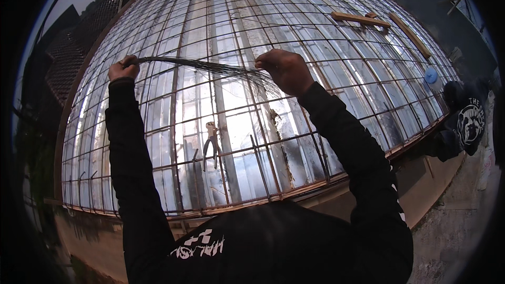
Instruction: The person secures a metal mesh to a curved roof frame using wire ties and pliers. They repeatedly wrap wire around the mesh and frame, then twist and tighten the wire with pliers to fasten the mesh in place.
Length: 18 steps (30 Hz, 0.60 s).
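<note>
A bundle of thin dark binding wire (195,64) stretches between my raised hands above the steel bar grid. Its left end is gathered in the closed fingers of my left hand (124,69). Toward the right the strands fan out loosely, passing by my right hand (288,71), whose thumb and fingers are pinched together on the wire; how many strands they grip cannot be made out. Below the bundle, end-cutting pincers (211,144) with dark handles rest on the grid, jaws pointing away from me.
Rusty reinforcing bars (294,138) form a grid over shiny corrugated metal sheets (236,160), with several bar ends sticking up near me. Wooden pieces (360,19) lie at the far right. A blue round object (431,75) is near another person (470,121). Tiled roofs (79,47) stand beyond the left edge.
</note>
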Available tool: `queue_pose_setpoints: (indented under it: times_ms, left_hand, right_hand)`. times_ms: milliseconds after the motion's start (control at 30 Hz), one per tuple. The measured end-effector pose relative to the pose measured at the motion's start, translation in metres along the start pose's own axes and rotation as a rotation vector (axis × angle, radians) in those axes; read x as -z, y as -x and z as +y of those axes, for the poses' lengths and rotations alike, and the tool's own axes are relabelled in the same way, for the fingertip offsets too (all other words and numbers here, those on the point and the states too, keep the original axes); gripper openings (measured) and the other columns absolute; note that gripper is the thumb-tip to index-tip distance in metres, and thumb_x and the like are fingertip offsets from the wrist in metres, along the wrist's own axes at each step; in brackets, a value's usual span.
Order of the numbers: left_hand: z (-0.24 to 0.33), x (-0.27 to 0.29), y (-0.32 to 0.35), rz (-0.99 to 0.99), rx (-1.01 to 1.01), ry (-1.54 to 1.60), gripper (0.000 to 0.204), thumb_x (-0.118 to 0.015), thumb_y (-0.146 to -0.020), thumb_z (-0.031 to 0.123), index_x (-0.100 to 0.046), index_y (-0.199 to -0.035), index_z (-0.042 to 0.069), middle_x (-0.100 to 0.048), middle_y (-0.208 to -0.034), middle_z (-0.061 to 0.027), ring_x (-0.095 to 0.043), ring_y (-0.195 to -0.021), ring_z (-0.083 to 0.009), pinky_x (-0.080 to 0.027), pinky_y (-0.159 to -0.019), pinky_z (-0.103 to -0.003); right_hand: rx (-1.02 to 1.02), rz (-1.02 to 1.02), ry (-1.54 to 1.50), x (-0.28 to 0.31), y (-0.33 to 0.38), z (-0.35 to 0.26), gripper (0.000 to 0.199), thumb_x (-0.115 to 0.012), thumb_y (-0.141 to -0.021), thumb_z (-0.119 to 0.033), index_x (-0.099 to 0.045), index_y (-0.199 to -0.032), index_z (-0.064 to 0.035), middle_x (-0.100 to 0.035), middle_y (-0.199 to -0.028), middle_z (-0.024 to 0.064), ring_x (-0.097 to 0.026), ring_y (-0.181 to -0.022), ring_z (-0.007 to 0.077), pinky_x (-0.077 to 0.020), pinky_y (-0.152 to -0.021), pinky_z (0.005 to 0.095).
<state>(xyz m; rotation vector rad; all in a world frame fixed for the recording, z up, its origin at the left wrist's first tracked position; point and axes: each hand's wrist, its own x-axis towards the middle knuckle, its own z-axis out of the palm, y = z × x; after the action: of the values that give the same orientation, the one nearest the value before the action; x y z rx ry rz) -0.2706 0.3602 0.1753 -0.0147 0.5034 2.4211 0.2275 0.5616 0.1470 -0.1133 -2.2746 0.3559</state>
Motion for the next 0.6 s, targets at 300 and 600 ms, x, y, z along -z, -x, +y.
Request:
queue_pose_setpoints:
  times_ms: [300, 600]
  left_hand:
    - [-0.005, 0.010, -0.024, 0.116, -0.042, 0.129, 0.011, -0.032, -0.083, -0.004, -0.040, -0.077, 0.002, -0.040, -0.069, -0.0052, -0.046, -0.058, -0.0181, -0.043, -0.059, -0.029]
    - [-0.005, 0.015, -0.039, 0.125, 0.041, 0.149, 0.008, -0.034, -0.088, 0.002, -0.041, -0.083, 0.001, -0.043, -0.072, -0.0076, -0.049, -0.063, -0.0210, -0.045, -0.061, -0.033]
  right_hand:
    - [-0.349, -0.263, -0.139, 0.034, 0.013, 0.009, 0.013, -0.059, -0.097, -0.009, -0.064, -0.106, -0.0007, -0.067, -0.085, 0.0101, -0.064, -0.080, 0.0178, -0.0521, -0.076, 0.0329]
    - [-0.531, -0.293, -0.230, 0.073, 0.035, 0.012, 0.015, -0.058, -0.096, -0.009, -0.066, -0.107, -0.0030, -0.070, -0.094, 0.0168, -0.067, -0.090, 0.0283, -0.0512, -0.083, 0.0378]
